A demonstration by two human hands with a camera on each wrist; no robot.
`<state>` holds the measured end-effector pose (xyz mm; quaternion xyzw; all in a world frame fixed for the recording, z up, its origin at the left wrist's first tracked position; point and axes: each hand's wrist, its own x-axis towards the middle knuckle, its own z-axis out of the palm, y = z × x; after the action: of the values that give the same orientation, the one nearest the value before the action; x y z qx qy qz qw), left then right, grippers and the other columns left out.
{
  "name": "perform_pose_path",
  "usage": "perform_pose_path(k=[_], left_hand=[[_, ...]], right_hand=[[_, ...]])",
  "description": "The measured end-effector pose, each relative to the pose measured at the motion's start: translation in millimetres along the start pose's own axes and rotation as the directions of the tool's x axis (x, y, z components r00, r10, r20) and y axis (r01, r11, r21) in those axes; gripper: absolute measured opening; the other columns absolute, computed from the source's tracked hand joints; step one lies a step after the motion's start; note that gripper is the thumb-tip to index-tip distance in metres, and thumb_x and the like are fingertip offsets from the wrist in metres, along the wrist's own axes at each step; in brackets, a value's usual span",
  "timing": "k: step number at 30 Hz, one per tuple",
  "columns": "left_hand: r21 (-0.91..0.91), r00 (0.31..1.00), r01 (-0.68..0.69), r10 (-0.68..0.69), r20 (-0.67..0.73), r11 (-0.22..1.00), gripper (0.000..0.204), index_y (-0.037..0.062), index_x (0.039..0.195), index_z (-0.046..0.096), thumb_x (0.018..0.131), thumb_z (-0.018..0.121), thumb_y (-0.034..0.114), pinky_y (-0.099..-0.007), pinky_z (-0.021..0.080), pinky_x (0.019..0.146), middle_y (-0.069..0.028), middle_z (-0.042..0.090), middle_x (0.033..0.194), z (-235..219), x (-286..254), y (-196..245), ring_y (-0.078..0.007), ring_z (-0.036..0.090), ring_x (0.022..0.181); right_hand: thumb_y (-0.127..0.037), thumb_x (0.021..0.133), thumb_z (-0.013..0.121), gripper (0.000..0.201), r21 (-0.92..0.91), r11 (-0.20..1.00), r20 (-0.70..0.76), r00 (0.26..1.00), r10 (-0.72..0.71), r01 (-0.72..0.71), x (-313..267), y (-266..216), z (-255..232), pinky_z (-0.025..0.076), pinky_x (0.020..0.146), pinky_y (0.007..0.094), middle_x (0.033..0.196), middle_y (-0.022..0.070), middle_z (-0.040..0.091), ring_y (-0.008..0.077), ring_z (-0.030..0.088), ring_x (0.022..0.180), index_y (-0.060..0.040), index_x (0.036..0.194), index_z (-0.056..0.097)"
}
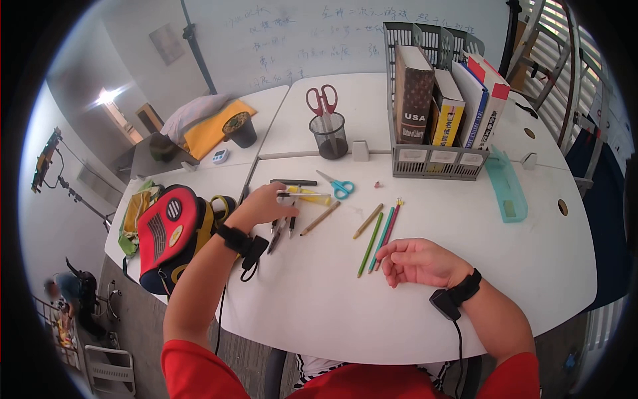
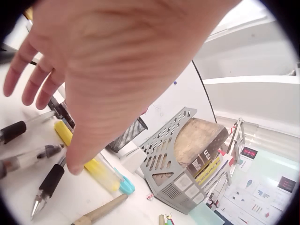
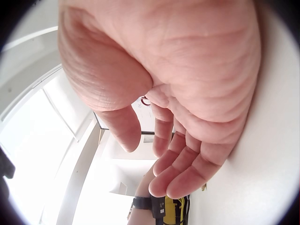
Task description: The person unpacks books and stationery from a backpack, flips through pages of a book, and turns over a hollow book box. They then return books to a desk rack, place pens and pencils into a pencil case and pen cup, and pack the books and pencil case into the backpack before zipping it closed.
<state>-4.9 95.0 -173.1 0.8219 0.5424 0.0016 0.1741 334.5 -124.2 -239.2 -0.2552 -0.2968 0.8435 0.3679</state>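
Note:
My left hand is over a cluster of pens at the left of the table, fingers spread and thumb lowered among them. Close to its fingertips, a clear-barrelled pen overlaps a yellow highlighter. Pens with black grips lie around the thumb; the index finger is hidden in the left wrist view. My right hand rests on the table, palm turned sideways, fingers loosely curled around nothing. Beside its fingertips are a green pencil, a teal pencil and a purple one.
Blue scissors and a brown pencil lie beyond the pens. A mesh cup holds red scissors. Behind stands a grey file rack with books, beside a teal case. At left sits a red backpack.

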Motion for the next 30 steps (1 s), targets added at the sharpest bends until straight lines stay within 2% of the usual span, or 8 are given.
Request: perform_pose_path(k=[4,7,9,11,14,20,27,30], left_hand=[[-0.116,0.968,0.064,-0.090,-0.234,0.991,0.067,0.0036,0.137,0.065,0.088,0.081,0.046,-0.0416,0.056,0.096,-0.0214,0.073,0.117,-15.6,0.5,-39.3,-0.0362,0.072,0.109],[-0.161,0.960,0.134,-0.168,-0.223,0.978,0.056,0.0012,0.136,0.065,0.093,0.076,0.037,-0.0420,0.055,0.100,-0.0240,0.073,0.116,-35.5,-1.4,-79.7,-0.0374,0.072,0.110],[-0.153,0.960,0.140,-0.172,-0.222,0.978,0.054,0.0000,0.136,0.064,0.095,0.074,0.033,-0.0396,0.059,0.089,-0.0198,0.074,0.108,-38.2,-1.6,-107.7,-0.0319,0.073,0.100],[-0.389,0.938,0.338,-0.343,0.060,0.857,0.049,-0.0002,0.134,0.066,0.097,0.071,0.032,-0.0344,0.060,0.072,-0.0132,0.073,0.099,-43.8,-11.7,-109.0,-0.0224,0.071,0.086],[-0.268,0.924,0.370,-0.324,0.203,0.889,0.055,-0.0017,0.138,0.064,0.099,0.071,0.035,-0.0324,0.059,0.067,-0.0086,0.072,0.100,-42.8,-13.9,-110.1,-0.0183,0.069,0.082],[0.019,0.962,0.241,-0.242,0.125,0.970,0.081,-0.0052,0.149,0.052,0.093,0.077,0.049,-0.0306,0.058,0.073,-0.0107,0.077,0.099,-13.9,-19.4,-72.5,-0.0187,0.070,0.081],[-0.005,0.987,0.060,-0.059,0.148,0.998,0.079,-0.0057,0.154,0.045,0.095,0.076,0.036,-0.0322,0.058,0.079,-0.0153,0.077,0.096,7.3,-20.8,-4.4,-0.0217,0.076,0.086],[-0.199,0.968,0.057,-0.005,0.250,0.978,0.080,-0.0047,0.153,0.046,0.093,0.073,0.039,-0.0417,0.056,0.096,-0.0260,0.074,0.118,10.0,-22.0,21.5,-0.0380,0.071,0.112]], right_hand=[[-0.012,0.107,0.060,0.025,0.000,1.000,-0.026,1.000,0.010,-0.010,-0.1,-0.4,0.6,0.058,0.092,0.0383,0.107,0.0086,0.072,0.0228,0.070,0.096,-0.0010,0.129,0.063],[-0.011,0.107,0.059,0.025,-0.015,1.000,-0.059,0.998,0.021,-0.022,0.1,-1.4,2.6,0.058,0.092,0.0384,0.106,0.0089,0.071,0.0230,0.070,0.096,-0.0004,0.129,0.063],[-0.011,0.107,0.059,0.025,-0.020,1.000,-0.055,0.998,0.022,-0.023,0.1,-2.4,4.1,0.058,0.091,0.0384,0.106,0.0091,0.071,0.0229,0.070,0.096,0.0000,0.129,0.062],[-0.010,0.107,0.059,0.025,-0.023,1.000,-0.059,0.998,0.016,-0.017,0.3,-2.0,4.1,0.058,0.091,0.0384,0.106,0.0093,0.071,0.0229,0.070,0.096,0.0004,0.129,0.062],[-0.010,0.107,0.059,0.024,-0.018,1.000,-0.065,0.998,0.013,-0.014,0.4,-1.9,5.4,0.058,0.090,0.0385,0.106,0.0097,0.071,0.0227,0.070,0.095,0.0008,0.129,0.061],[-0.010,0.107,0.059,0.024,-0.026,1.000,-0.081,0.997,0.016,-0.018,0.0,-3.3,7.2,0.058,0.090,0.0385,0.105,0.0102,0.071,0.0227,0.070,0.095,0.0007,0.128,0.061],[-0.012,0.107,0.059,0.026,-0.032,0.999,-0.079,0.997,-0.002,0.000,0.3,-0.4,3.6,0.058,0.090,0.0410,0.105,0.0114,0.071,0.0261,0.070,0.095,0.0016,0.129,0.063],[-0.013,0.107,0.059,0.026,-0.036,0.999,-0.072,0.997,-0.003,0.001,-0.3,-0.3,3.4,0.058,0.090,0.0410,0.106,0.0112,0.071,0.0257,0.070,0.095,0.0011,0.129,0.063]])
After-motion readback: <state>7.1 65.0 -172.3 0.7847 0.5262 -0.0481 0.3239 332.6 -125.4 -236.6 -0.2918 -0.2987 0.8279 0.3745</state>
